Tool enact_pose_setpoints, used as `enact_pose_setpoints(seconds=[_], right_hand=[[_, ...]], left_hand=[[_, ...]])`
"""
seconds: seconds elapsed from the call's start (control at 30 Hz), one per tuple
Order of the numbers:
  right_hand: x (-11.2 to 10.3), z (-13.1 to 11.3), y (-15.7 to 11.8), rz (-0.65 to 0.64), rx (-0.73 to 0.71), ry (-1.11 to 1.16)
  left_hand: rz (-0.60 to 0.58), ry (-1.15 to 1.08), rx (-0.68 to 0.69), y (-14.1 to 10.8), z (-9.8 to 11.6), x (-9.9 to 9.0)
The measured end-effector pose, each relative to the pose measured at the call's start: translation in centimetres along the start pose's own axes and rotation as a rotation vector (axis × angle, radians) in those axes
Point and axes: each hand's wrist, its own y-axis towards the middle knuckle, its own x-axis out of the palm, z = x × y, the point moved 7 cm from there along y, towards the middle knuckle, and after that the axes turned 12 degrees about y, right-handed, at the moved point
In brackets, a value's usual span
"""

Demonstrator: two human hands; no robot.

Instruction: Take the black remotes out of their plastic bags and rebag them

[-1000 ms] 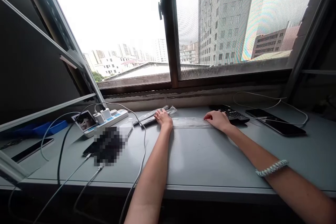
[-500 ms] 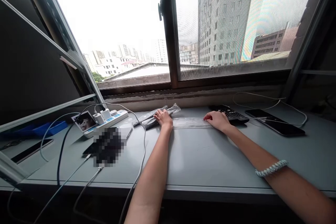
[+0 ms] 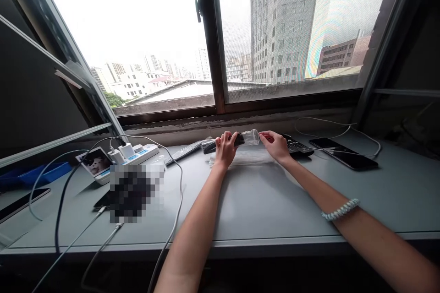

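My left hand (image 3: 226, 150) is wrapped round a black remote control (image 3: 209, 146) in clear plastic, lifted slightly off the desk; my fingers cover its middle. Its loose plastic sleeve end (image 3: 252, 137) sticks out to the right. There my right hand (image 3: 276, 145) pinches the sleeve's edge with thumb and fingertips. Below both hands a flat clear plastic sleeve (image 3: 256, 157) lies on the desk. Left of my left hand lies another remote control (image 3: 185, 151) in plastic. Black remote controls with pale buttons (image 3: 295, 145) sit just behind my right hand, partly hidden.
A phone (image 3: 343, 153) with a white cable lies at the right. On the left are a power strip (image 3: 146, 152) with chargers, a photo card (image 3: 94, 162), a blurred dark device (image 3: 132, 192), blue trays (image 3: 44, 174) and cables crossing the desk (image 3: 268, 206). A window stands behind.
My left hand has picked up the wrapped remote control from the desk and brought it rightward. My right hand has moved up from the flat sleeve to the remote's sleeve end. The view has shifted slightly.
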Motion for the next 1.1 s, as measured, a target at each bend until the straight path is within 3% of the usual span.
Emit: enact_pose_setpoints(seconds=[0.17,0.47,0.77,0.93,1.1], right_hand=[[-0.3,-0.2,0.0,0.075,0.022,0.162],[0.9,-0.5,-0.3,-0.064,-0.053,0.095],[1.0,-1.3,-0.3,-0.080,-0.105,0.100],[0.7,0.6,0.1,-0.028,-0.007,0.096],[1.7,1.9,0.1,-0.119,0.124,0.317]], left_hand=[[0.006,-0.012,0.017,0.0,0.7,-0.1],[-0.013,-0.029,-0.020,-0.2,0.4,0.0],[-0.027,-0.013,-0.006,-0.1,0.8,0.0],[-0.035,-0.009,0.013,-0.1,0.9,-0.1],[-0.026,-0.039,0.065,-0.1,1.5,-0.4]])
